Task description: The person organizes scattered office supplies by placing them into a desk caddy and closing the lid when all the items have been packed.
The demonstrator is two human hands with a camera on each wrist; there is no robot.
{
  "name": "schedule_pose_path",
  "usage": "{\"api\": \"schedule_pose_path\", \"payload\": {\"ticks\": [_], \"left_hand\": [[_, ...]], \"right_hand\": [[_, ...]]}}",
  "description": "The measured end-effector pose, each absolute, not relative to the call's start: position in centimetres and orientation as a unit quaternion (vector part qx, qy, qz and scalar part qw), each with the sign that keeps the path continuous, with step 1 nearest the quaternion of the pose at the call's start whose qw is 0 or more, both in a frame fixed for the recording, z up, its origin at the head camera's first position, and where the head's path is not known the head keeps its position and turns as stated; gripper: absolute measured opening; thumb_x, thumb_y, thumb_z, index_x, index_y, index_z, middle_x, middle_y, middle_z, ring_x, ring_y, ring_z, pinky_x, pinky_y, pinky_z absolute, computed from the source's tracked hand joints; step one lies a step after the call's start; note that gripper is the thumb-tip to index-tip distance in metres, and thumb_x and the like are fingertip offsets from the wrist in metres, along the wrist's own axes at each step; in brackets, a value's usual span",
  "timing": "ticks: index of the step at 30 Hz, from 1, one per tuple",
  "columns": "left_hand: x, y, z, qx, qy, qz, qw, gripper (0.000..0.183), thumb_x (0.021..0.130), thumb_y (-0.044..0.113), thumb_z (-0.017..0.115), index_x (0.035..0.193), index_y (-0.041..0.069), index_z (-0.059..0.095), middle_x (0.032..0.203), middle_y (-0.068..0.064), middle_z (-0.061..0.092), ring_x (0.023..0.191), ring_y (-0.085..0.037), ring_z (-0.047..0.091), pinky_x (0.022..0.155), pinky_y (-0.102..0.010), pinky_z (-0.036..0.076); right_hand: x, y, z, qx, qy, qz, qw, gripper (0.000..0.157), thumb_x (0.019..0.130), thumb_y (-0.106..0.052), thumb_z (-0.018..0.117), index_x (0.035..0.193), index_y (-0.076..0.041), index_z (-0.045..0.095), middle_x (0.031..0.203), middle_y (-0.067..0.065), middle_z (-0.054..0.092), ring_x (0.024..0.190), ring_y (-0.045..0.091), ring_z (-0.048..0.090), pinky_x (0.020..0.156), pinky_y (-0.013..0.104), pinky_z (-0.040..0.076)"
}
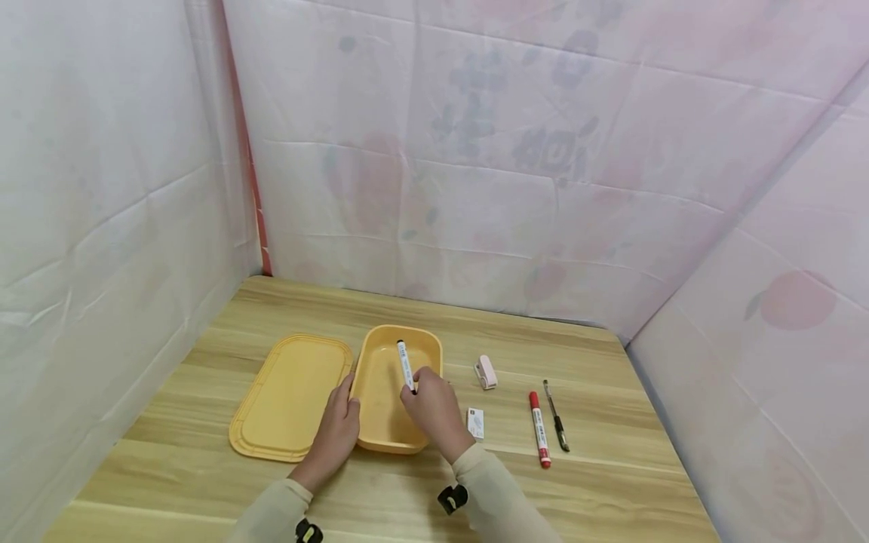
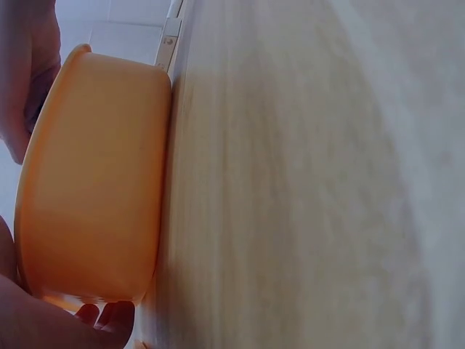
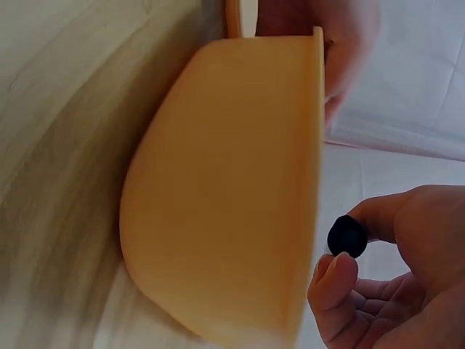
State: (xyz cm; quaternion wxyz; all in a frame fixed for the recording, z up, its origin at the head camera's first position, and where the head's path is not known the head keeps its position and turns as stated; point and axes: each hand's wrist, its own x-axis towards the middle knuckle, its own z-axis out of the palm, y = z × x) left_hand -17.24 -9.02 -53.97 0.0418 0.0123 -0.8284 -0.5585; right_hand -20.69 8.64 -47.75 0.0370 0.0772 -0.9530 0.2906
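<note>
A white marker (image 1: 405,362) is pinched by the right hand (image 1: 436,407) above the open yellow box (image 1: 376,396), whose left side is touched by the left hand's (image 1: 336,424) extended fingers, apparently for steadiness. The lid (image 1: 295,396) is laid flat leftward; a red marker (image 1: 539,430) and pen (image 1: 557,416) are placed rightward, seemingly within reach, on the wood-grain table (image 1: 611,422), enclosed by fruit-printed curtains (image 1: 475,196).

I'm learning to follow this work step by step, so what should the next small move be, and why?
Probably lower the marker into the box: the right hand pinches it above the open top, the lid lies off to one side, and the left hand touches the box's side, which should help steady it.
</note>
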Motion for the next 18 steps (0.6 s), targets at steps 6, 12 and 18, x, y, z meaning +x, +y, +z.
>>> {"api": "schedule_pose_path", "payload": {"ticks": [6, 12, 18], "left_hand": [[-17.2, -9.0, -54.0, 0.018, -0.83, -0.556, 0.04, 0.053, 0.108, 0.012, 0.035, 0.159, 0.001, 0.025, 0.152, -0.027, 0.037, 0.143, -0.042, 0.035, 0.118, -0.061, 0.028], [-17.1, -8.9, -53.8, 0.014, -0.828, -0.56, 0.039, 0.053, 0.108, 0.012, 0.034, 0.159, 0.002, 0.024, 0.153, -0.027, 0.036, 0.144, -0.042, 0.035, 0.117, -0.061, 0.028], [-17.1, -8.9, -54.0, 0.015, -0.829, -0.558, 0.039, 0.053, 0.108, 0.012, 0.034, 0.159, 0.002, 0.024, 0.154, -0.026, 0.035, 0.146, -0.042, 0.032, 0.118, -0.061, 0.027]], "right_hand": [[-21.2, 7.4, -48.8, 0.084, -0.957, 0.277, 0.034, 0.018, 0.091, -0.02, 0.068, 0.093, -0.003, 0.062, 0.07, 0.001, 0.056, 0.057, 0.013, 0.049, 0.049, 0.025, 0.041], [-21.4, 6.7, -49.7, 0.087, -0.956, 0.28, 0.023, 0.017, 0.09, -0.017, 0.07, 0.087, -0.004, 0.06, 0.067, 0.001, 0.055, 0.055, 0.013, 0.049, 0.048, 0.025, 0.041], [-21.6, 6.4, -50.4, 0.079, -0.957, 0.279, -0.01, 0.017, 0.091, -0.017, 0.069, 0.085, -0.005, 0.059, 0.068, 0.0, 0.053, 0.056, 0.013, 0.049, 0.048, 0.025, 0.041]]}}
